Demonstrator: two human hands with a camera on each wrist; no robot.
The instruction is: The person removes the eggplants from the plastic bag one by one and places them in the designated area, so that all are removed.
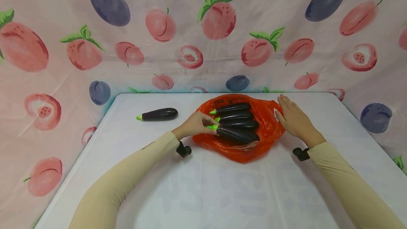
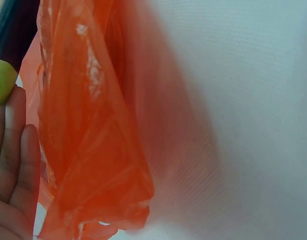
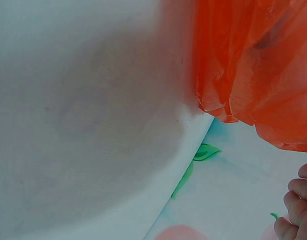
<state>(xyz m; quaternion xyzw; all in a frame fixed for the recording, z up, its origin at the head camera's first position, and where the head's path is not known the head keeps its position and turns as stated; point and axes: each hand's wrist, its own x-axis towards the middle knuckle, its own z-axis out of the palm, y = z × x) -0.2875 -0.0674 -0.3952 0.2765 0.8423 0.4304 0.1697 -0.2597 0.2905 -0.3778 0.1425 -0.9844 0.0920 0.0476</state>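
An orange-red plastic bag (image 1: 235, 155) lies spread on the white table, its mouth turned up. Inside it several dark eggplants (image 1: 236, 116) lie side by side, green stems to the left. My left hand (image 1: 195, 124) reaches over the bag's left rim and pinches the green stem end of the nearest eggplant (image 1: 238, 135). In the left wrist view, fingertips touch that green stem (image 2: 3, 82); the thumb is hidden there. My right hand (image 1: 295, 119) has its fingers straight, against the bag's right handle. Its fingertips (image 3: 298, 200) show below the bag in the right wrist view.
One more eggplant (image 1: 160, 114) lies on the white table (image 1: 152, 186), left of the bag, stem pointing left. A fruit-print cloth (image 1: 190, 17) hangs behind the table and along its sides. Small black wrist cameras (image 1: 183, 149) hang under both wrists.
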